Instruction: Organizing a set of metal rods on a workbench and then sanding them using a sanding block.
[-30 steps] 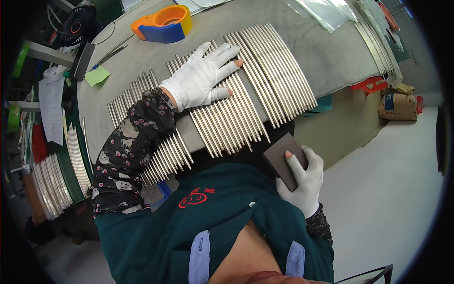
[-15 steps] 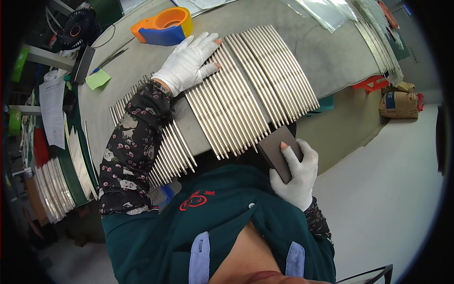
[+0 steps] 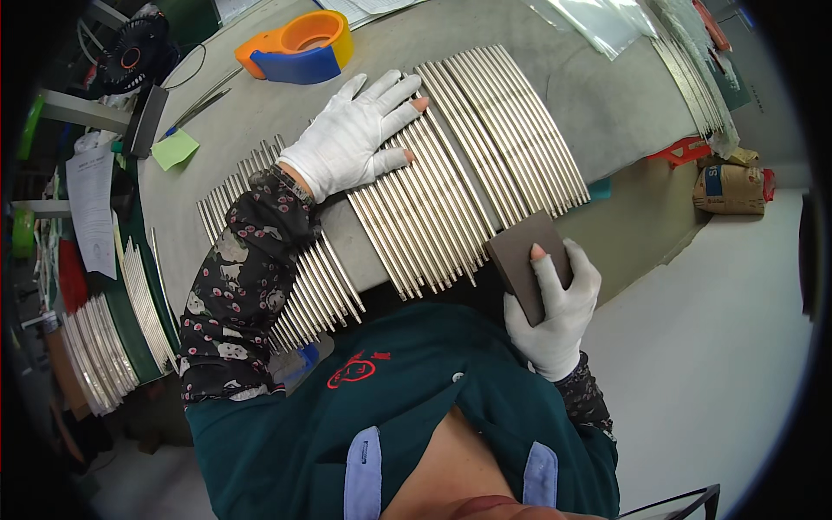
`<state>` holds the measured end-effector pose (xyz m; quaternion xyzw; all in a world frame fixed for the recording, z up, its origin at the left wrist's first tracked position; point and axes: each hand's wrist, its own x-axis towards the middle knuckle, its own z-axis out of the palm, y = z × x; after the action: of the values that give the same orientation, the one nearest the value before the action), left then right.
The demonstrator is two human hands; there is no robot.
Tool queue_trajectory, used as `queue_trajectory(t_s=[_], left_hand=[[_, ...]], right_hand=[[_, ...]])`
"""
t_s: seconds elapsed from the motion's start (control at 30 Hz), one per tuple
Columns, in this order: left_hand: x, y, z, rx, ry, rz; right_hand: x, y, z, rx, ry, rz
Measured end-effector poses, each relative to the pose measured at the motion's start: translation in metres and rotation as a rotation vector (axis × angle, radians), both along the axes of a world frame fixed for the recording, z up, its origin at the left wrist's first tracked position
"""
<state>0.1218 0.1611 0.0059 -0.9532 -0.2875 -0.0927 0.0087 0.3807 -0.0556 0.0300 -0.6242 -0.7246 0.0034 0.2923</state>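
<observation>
Resting my left hand (image 3: 355,139) palm-down on the middle batch of metal rods (image 3: 425,217) in the head view, fingers spread pretty wide. My right hand (image 3: 559,312) is closed around a dark block (image 3: 527,256), right by the lower ends of those rods; can't tell if it's actually touching them. They lie side by side on the grey table (image 3: 598,113), between a right batch (image 3: 516,130) and a left batch (image 3: 316,299) partly hidden by my sleeve (image 3: 247,277). Container-wise, there's a brown sack (image 3: 732,191) off to the right, can't see what's inside, plus some clear plastic (image 3: 598,30) near the table's far edge, contents too hard to make out.
</observation>
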Motion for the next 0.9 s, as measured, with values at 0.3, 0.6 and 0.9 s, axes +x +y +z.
queue_trajectory(t_s=[0.3,0.6,0.9], left_hand=[[0.005,-0.003,0.006,0.024,-0.012,0.003],[0.003,0.0,0.004,-0.042,0.007,-0.015],[0.005,0.0,0.002,-0.058,0.031,-0.008]], right_hand=[[-0.031,0.053,0.008,-0.061,-0.255,-0.04],[-0.023,0.042,0.016,-0.123,-0.297,-0.006],[-0.009,0.021,0.013,-0.084,-0.261,0.012]])
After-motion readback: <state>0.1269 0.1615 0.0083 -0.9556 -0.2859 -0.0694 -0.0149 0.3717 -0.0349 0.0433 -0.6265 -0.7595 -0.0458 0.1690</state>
